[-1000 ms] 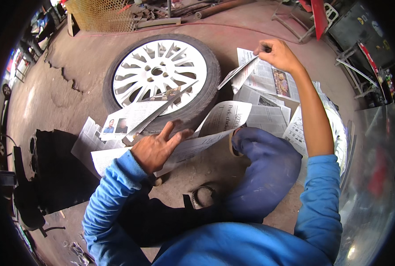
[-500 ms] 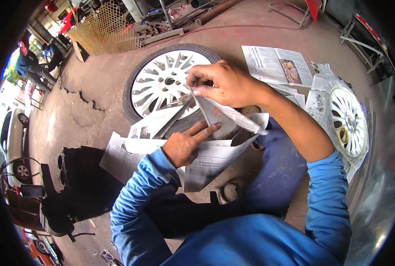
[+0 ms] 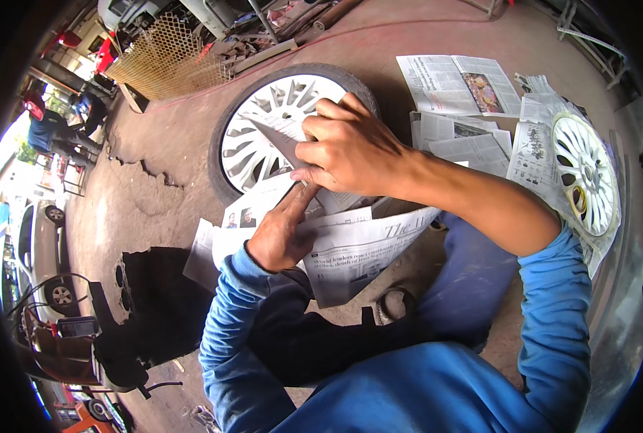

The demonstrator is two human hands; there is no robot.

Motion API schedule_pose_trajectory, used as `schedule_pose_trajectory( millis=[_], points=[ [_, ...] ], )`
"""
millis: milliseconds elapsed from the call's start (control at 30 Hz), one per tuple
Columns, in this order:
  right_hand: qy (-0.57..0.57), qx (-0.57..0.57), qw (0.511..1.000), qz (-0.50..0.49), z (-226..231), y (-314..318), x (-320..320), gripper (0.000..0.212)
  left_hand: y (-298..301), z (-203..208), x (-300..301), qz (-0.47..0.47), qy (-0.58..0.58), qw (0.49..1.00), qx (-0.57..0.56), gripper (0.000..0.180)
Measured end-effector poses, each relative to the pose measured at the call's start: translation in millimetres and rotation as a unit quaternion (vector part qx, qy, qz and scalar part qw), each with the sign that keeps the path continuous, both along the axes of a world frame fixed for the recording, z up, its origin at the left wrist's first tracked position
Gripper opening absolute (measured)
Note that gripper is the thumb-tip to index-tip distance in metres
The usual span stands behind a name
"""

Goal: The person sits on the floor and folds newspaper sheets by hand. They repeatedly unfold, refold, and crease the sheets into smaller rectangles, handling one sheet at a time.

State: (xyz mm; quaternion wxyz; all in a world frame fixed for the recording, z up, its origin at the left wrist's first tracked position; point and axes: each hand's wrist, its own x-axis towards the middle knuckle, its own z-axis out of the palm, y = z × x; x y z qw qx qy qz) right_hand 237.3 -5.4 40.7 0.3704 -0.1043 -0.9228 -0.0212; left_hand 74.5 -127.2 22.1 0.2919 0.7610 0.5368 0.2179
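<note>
Over the near side of a white-spoked wheel [image 3: 285, 94] with a dark tire, my right hand [image 3: 347, 148] is closed on a folded edge of newspaper [image 3: 365, 263]. A grey flap of the paper sticks out past its fingers, above the spokes. My left hand [image 3: 278, 234] is closed at the same sheet; its fingertips point up to the right and meet my right thumb. Fingers partly hide the fold between them. The printed sheet hangs down toward my lap, and part of it lies over the tire's near edge.
Another white wheel [image 3: 581, 166], with newspaper around it and a yellowish tape roll [image 3: 578, 200] on it, lies at the right. Loose newspaper sheets [image 3: 466, 85] lie between the wheels. A metal mesh [image 3: 159, 61], scrap, people [image 3: 54, 126] and a parked car [image 3: 44, 252] are farther off.
My right hand has come down and nearer, beside my left fingertips. The paper edge is folded over between them, and the flap now leans left over the spokes.
</note>
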Motion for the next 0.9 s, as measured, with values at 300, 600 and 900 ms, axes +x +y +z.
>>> schedule_pose_trajectory(
  millis=[300,600,900],
  points=[
    [-0.038,-0.339,0.938,0.069,0,6,10,0.022,1,2,3,-0.032,0.074,0.994,0.07,0.077],
    [-0.009,-0.389,0.913,0.119,-7,6,10,0.02,1,-1,2,-0.041,0.059,0.995,0.073,0.077],
    [-0.069,-0.429,0.883,0.178,-6,8,14,0.021,-4,-8,0,-0.063,0.064,0.989,0.118,0.079]
  ],
)
